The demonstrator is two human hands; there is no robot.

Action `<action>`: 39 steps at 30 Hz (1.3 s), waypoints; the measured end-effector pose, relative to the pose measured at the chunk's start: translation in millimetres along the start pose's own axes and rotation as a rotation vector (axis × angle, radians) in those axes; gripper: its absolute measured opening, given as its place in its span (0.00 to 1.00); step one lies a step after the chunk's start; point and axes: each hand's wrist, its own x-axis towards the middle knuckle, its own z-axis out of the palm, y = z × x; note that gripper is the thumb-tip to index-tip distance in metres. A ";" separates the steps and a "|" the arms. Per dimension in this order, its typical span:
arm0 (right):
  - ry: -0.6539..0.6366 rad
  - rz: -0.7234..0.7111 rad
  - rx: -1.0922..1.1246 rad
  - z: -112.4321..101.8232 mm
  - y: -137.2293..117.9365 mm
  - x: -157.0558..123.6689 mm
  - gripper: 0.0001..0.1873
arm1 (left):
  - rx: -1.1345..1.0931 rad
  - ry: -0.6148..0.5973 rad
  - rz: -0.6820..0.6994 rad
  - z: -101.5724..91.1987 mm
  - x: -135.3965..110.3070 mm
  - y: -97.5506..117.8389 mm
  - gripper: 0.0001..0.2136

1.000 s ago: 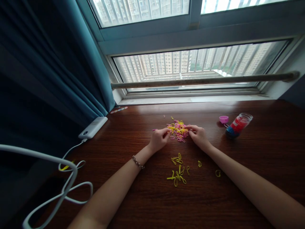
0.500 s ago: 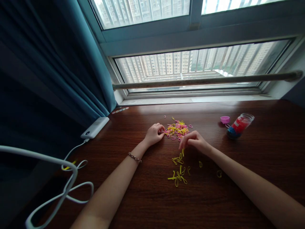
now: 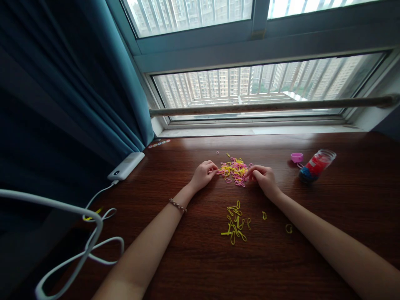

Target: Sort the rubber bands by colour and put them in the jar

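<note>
A heap of small pink and yellow rubber bands (image 3: 235, 170) lies on the brown wooden table between my hands. My left hand (image 3: 203, 174) has its fingertips pressed together at the heap's left edge; what is in them is too small to tell. At the right edge, the bent, closed fingers of my right hand (image 3: 263, 178) touch the bands, and their tips are partly hidden. Nearer to me lies a loose group of yellow rubber bands (image 3: 236, 225). Two single yellow bands, one (image 3: 264, 215) closer and one (image 3: 288, 228) farther right, rest beside my right forearm.
A clear jar (image 3: 317, 166) with red and blue contents leans at the right, beside a pink cap (image 3: 296, 157). On the left are a white power bank (image 3: 126, 166) with a cable (image 3: 103, 189), and a blue curtain (image 3: 125, 104). A window stands behind the table.
My right hand has moved up from the yellow group to the right side of the heap. The yellow band it held now lies with the group. My left hand stays at the heap.
</note>
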 end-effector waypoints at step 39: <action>0.171 0.079 -0.103 -2.7 17.3 7.9 0.19 | 0.090 0.001 -0.077 6.0 -3.9 7.3 0.02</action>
